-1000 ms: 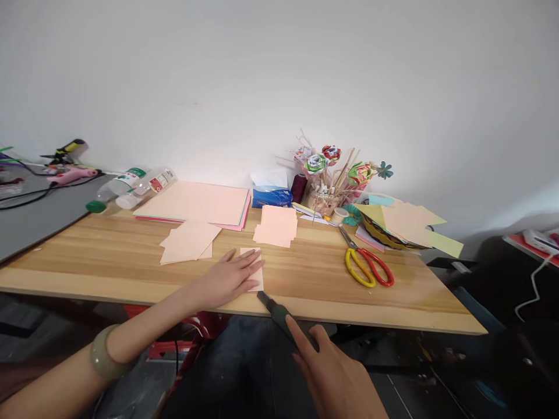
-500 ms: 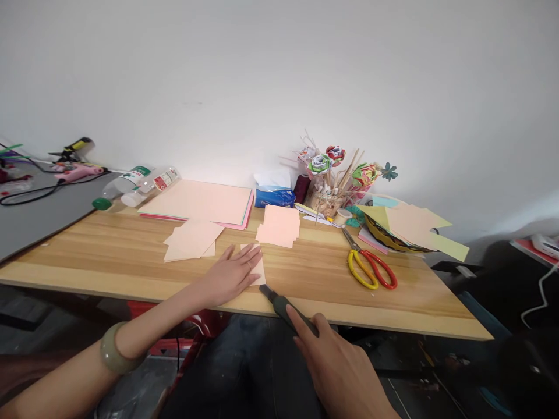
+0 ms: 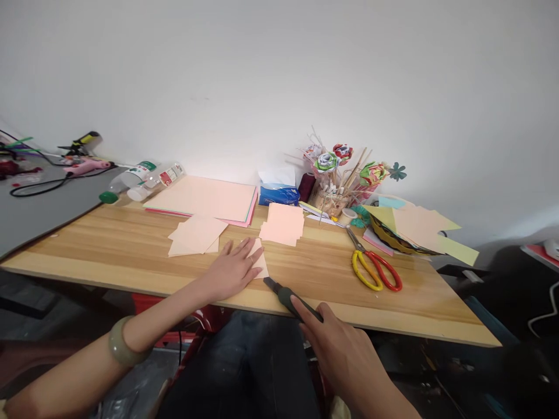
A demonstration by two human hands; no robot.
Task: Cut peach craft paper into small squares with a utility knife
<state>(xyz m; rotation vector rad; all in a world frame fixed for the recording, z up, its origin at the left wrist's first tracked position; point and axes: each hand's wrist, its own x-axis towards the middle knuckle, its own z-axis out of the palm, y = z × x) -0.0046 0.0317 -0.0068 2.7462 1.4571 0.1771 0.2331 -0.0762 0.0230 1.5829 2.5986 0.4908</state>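
Note:
My left hand [image 3: 233, 270] lies flat with its fingers spread over a small pale pink sheet of paper [image 3: 261, 267], pressing it to the table near the front edge. Much of that sheet is hidden under the fingers. In my right hand [image 3: 345, 343] is a utility knife [image 3: 290, 299] with a dark green handle, my index finger stretched along it. Its dark tip rests close to the lower right corner of the sheet; whether they touch I cannot tell. Small pink paper pieces [image 3: 283, 224] and a loose fan of pale sheets [image 3: 196, 235] lie just beyond my left hand.
Scissors [image 3: 374, 267] with yellow and red handles lie at right. Large coloured sheets [image 3: 201, 198], a tissue pack [image 3: 278, 195], a jar of sticks [image 3: 329, 201] with paper flowers, and a paper-filled basket [image 3: 388, 235] line the back. Plastic bottles [image 3: 152, 180] lie at left.
The small sheet under my left hand has moved slightly away from the front edge and sits at a different angle. The knife tip has followed its corner. The whole view has shifted a little.

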